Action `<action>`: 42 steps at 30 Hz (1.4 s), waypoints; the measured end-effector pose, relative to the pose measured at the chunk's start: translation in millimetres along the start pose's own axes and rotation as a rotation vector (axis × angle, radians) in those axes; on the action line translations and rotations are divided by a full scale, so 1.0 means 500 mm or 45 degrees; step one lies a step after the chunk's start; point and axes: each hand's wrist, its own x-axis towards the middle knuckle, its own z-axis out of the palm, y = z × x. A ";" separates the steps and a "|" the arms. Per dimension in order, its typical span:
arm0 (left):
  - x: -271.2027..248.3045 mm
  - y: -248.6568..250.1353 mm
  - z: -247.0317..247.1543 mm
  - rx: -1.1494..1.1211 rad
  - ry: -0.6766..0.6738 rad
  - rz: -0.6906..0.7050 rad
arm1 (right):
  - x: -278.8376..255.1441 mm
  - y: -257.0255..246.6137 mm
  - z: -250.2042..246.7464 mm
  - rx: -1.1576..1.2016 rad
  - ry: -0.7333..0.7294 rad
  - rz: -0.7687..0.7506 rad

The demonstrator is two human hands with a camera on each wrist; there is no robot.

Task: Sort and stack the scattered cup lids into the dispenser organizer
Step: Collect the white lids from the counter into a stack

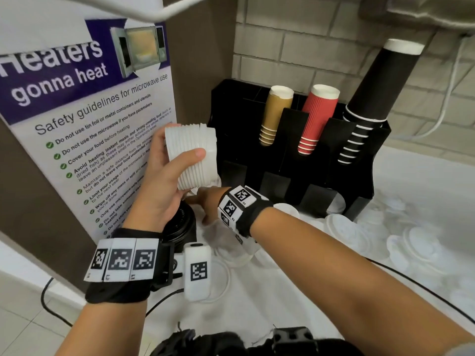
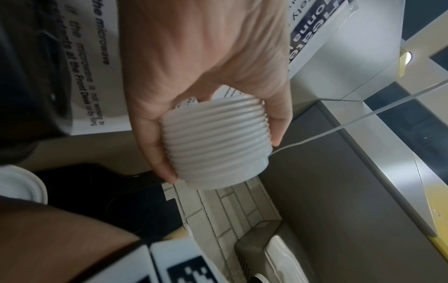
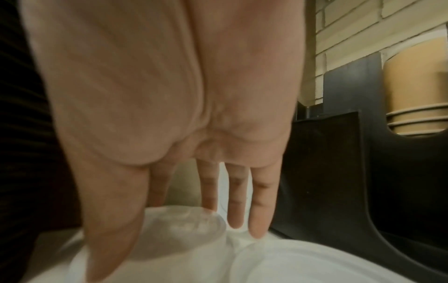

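Observation:
My left hand grips a sideways stack of white cup lids, thumb in front and fingers behind, raised left of the black dispenser organizer. Beneath it my right hand reaches down to the counter with straight fingers. The thumb and fingers stand on either side of a translucent white lid; a firm hold does not show. More loose white lids lie on the white counter by the organizer's front slots.
The organizer's upper slots hold brown cups, red cups and black cups. A microwave safety poster stands at the left. A black round object sits under my left wrist. Scattered lids cover the counter at right.

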 end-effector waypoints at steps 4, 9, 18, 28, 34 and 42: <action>0.000 -0.005 -0.002 0.005 0.001 -0.012 | 0.010 0.006 0.010 -0.023 0.070 -0.042; 0.000 -0.009 0.006 -0.018 -0.002 0.002 | -0.015 0.005 -0.039 0.152 0.024 0.129; -0.010 -0.027 0.059 -0.049 -0.098 -0.035 | -0.306 0.066 -0.066 1.026 0.868 0.261; -0.039 -0.094 0.135 -0.058 -0.176 -0.129 | -0.417 0.035 -0.024 1.873 1.200 0.091; -0.052 -0.094 0.136 0.011 -0.277 -0.161 | -0.430 0.023 -0.030 1.805 1.180 0.137; -0.061 -0.094 0.143 0.000 -0.281 -0.200 | -0.441 0.022 -0.035 1.698 1.131 0.129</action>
